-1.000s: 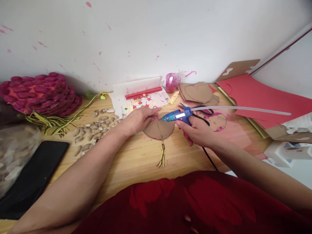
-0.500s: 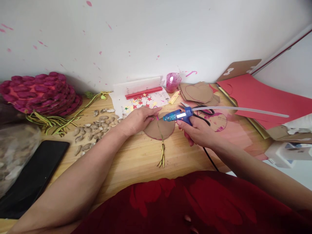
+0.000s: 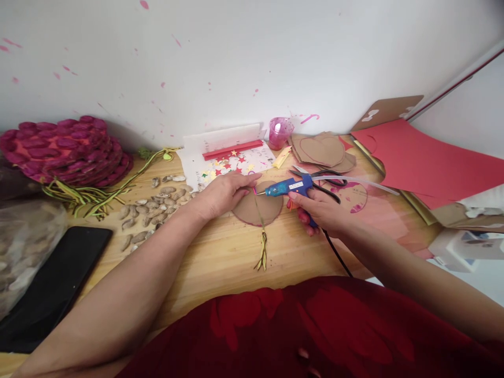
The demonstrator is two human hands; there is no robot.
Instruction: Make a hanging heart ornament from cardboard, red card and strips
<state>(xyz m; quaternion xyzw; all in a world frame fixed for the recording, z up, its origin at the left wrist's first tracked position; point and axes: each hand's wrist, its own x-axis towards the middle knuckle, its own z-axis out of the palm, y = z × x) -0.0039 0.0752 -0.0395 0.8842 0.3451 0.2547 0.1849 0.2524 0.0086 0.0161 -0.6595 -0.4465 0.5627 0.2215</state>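
My right hand (image 3: 321, 211) is wrapped round a blue hot glue gun (image 3: 289, 188), a long clear glue stick (image 3: 364, 184) jutting from its back. The metal nozzle points left, close to a thin cord (image 3: 258, 207) that lies across a round cardboard disc (image 3: 246, 212). At the disc's upper edge my left hand (image 3: 224, 195) pinches the cord near its pink part, index finger stretched out above. Past the disc's lower edge the cord ends in a yellow-green and dark tassel (image 3: 261, 254) on the table. Part of the disc is hidden under my left hand.
Peanut shells (image 3: 157, 207) lie left of the disc. Scissors (image 3: 328, 181) and cardboard cutouts (image 3: 321, 149) are at the right. Star confetti (image 3: 232, 163) covers white paper at the back, beside a pink-stained cup (image 3: 279, 131). A black phone (image 3: 59, 283) lies at the left; red sheets (image 3: 433, 157) at far right.
The glue gun has turned in my right hand: its handle now shows below my fingers, and the glue stick's far end has swung lower and nearer. My left hand has stayed in place.
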